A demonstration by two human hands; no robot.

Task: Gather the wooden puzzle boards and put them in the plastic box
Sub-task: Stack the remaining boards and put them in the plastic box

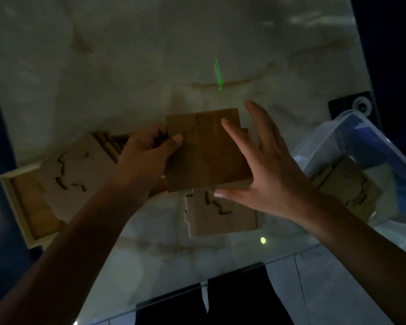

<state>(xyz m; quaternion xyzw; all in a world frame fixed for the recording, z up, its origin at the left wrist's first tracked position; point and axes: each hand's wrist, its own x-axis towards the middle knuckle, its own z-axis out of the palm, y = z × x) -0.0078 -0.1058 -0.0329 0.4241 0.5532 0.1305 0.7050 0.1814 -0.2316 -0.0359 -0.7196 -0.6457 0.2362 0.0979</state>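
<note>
dim room, pale marble table [150, 66], tiled floor [326, 289]

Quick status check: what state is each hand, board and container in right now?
left hand: grip closed on held boards
held boards: lifted stack, above the table
right hand: open, fingers spread beside the stack
boards on table: lying flat
wooden tray: holds boards
plastic box: open, a board inside

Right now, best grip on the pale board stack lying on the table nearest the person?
Pinch the pale board stack by its near edge, coming from the person's side. It lies flat; its far edge sits under the right hand and the brown boards held by the left hand. The near edge looks clear.
</note>
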